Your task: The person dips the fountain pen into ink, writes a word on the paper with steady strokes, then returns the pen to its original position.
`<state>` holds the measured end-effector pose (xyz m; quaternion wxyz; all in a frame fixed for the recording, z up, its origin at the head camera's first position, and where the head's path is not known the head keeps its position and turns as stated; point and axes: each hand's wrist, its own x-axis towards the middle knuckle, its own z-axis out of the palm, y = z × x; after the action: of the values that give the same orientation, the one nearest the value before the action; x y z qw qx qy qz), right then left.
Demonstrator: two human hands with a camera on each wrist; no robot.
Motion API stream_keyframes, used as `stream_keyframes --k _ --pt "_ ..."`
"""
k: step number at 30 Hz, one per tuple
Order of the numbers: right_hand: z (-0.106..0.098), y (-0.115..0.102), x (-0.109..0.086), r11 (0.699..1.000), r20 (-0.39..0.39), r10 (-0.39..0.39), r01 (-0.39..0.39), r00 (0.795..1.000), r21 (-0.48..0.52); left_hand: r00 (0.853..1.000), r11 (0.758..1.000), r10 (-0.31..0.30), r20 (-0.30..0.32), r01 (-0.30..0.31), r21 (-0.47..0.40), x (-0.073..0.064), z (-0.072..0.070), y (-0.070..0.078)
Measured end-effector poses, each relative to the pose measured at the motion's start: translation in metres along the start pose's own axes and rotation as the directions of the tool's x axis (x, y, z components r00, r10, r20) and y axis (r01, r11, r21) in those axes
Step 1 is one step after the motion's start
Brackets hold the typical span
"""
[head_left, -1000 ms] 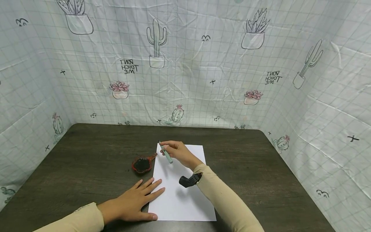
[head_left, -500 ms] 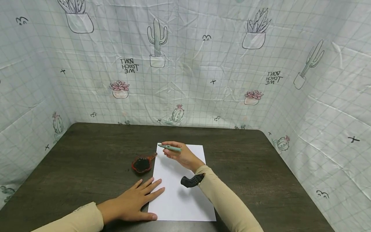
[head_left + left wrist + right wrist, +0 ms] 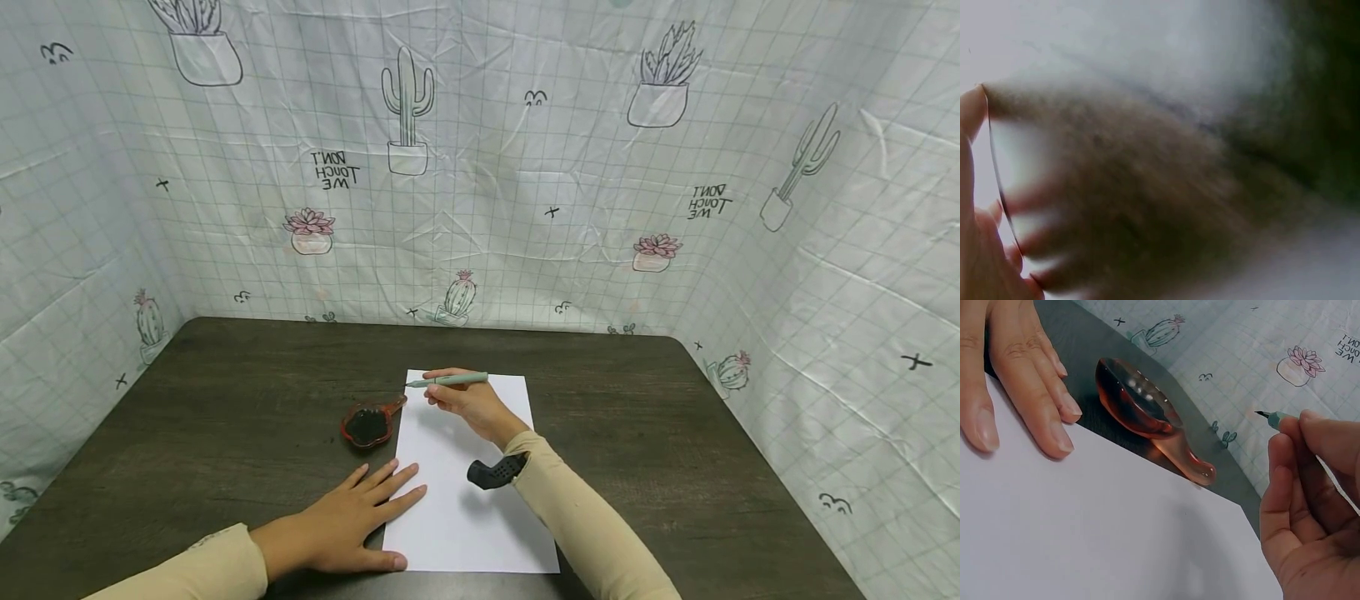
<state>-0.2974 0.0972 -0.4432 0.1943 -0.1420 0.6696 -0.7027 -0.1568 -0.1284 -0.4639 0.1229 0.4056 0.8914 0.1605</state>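
A green pen with a dark pointed nib is pinched in my right hand, above the far end of a white sheet of paper. It lies nearly level with its tip to the left; in the right wrist view the nib shows clear of the paper. My left hand rests with fingers spread on the paper's left edge and the table. Beside that edge lies a glossy red-brown, scalloped object with a dark face and a short handle, much like a hand mirror. The left wrist view is mostly blurred, with fingers at its left.
The dark wooden table extends on both sides of the paper. Behind it and at the sides hangs a white gridded cloth printed with cacti. A black band is on my right wrist.
The pen has turned in my right fingers from slanting down-right to nearly level, its rear end rising. My right hand has shifted slightly right. My left hand and the paper have stayed still.
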Motion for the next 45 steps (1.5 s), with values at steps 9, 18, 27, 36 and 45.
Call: stream_keyframes --k 9,18,27,36,45 --pt "-0.001 0.003 -0.002 0.998 -0.007 -0.025 0.025 1.000 -0.057 1.000 1.000 0.004 -0.003 -0.004 0.014 -0.001 0.001 0.000" --pt "0.004 0.003 0.001 0.983 0.068 -0.011 0.023 0.998 -0.183 1.000 1.000 -0.001 -0.005 0.001 0.012 -0.003 0.001 -0.001" --pt "0.019 0.000 0.007 0.957 0.155 -0.018 0.062 0.988 -0.283 1.000 1.000 0.016 -0.011 -0.016 -0.019 -0.003 0.001 -0.002" --pt "0.031 0.002 0.015 0.900 0.172 -0.048 0.117 0.984 -0.419 1.000 1.000 -0.002 0.020 0.002 -0.001 -0.004 -0.003 0.001" --pt "0.045 0.001 0.019 0.838 0.189 -0.062 0.154 0.980 -0.524 1.000 1.000 0.017 0.008 -0.017 0.012 -0.001 -0.002 -0.001"
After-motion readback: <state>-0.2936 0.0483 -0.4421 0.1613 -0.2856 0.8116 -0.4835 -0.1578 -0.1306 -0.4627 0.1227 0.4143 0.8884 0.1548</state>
